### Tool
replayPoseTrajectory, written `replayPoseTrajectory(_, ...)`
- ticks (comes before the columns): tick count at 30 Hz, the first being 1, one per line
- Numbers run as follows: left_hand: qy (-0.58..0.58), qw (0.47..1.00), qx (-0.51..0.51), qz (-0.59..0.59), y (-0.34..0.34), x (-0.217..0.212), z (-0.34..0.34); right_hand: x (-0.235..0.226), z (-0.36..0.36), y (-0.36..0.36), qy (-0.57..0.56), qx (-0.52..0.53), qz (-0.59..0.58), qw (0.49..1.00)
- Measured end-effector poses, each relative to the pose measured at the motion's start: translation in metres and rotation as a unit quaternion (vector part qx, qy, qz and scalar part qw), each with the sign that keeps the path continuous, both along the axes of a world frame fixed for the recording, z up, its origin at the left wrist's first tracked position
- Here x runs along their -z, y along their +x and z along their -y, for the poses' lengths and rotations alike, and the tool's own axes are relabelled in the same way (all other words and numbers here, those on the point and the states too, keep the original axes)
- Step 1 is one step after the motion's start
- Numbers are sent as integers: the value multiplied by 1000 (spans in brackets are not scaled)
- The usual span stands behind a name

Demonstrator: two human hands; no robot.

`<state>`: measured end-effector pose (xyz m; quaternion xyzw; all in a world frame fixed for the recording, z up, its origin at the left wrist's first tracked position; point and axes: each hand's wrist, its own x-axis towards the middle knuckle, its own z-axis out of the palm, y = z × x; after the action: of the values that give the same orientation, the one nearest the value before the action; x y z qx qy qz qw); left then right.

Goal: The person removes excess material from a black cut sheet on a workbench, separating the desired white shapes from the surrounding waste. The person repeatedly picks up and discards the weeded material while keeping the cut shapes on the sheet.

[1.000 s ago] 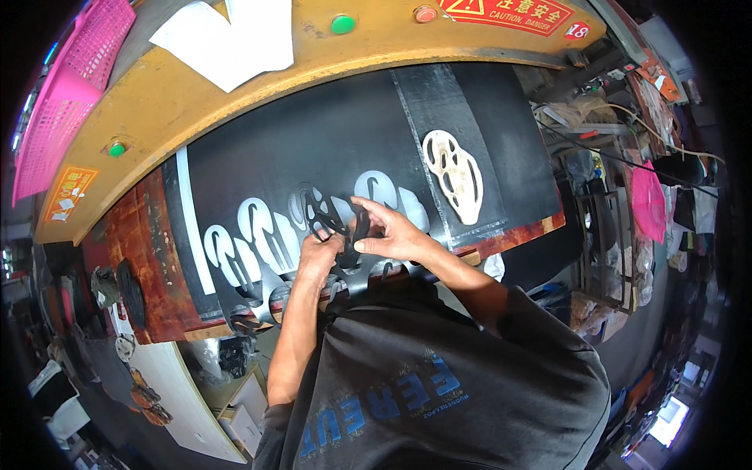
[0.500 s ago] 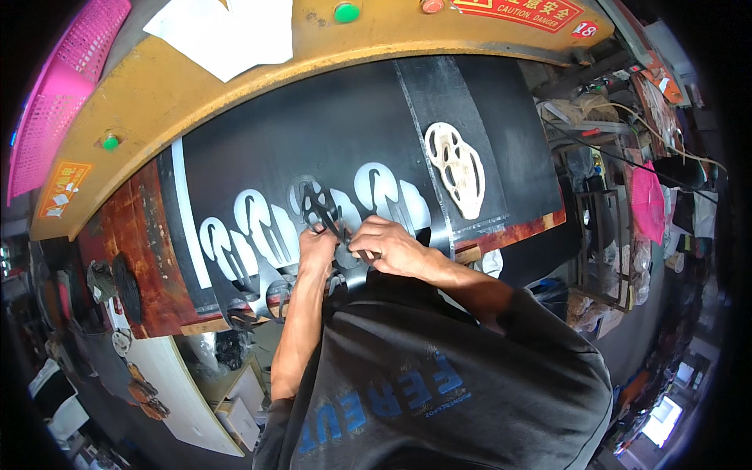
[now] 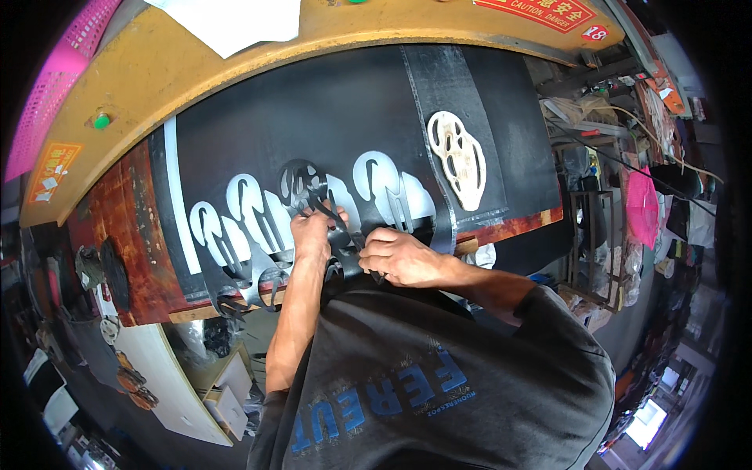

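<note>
two hands are down at the near edge of the black sheet (image 3: 337, 110). your left hand (image 3: 313, 235) is knuckles up, fingers curled shut on a thin black cut-out piece (image 3: 309, 184) that rises off the sheet just beyond them. your right hand (image 3: 395, 254) lies flat beside it, fingers closed on dark strips at the sheet's edge. white openings (image 3: 376, 176) with rounded tops show where the rubbery matte sheet is cut. a cream template (image 3: 457, 157) lies further right on the sheet.

Black sheet (image 3: 329, 117) – matt, rubbery; cutting die (image 3: 457, 159) – pale, smooth; press frame (image 3: 196, 66) – worn yellow-painted metal.
</note>
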<state>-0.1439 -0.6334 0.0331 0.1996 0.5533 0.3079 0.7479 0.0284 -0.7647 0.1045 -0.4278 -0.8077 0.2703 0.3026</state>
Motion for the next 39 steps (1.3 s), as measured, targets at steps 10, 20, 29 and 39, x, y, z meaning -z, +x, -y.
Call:
replayPoseTrajectory(10, 3, 998, -25, 62, -5, -6, 2, -5, -14, 6, -60, 12, 18, 998)
replayPoseTrajectory(20, 134, 975, 175, -45, -28, -34, 32, 14, -45, 28, -409, -69, -14, 910)
replayPoseTrajectory(29, 279, 918, 221, -173, -31, -19, 53, 37, -69, 16, -557, 147, -198, 793)
replayPoseTrajectory(39, 192, 945, 254, -73, -35, -28, 47, 33, -85, 16, -515, 119, -212, 822)
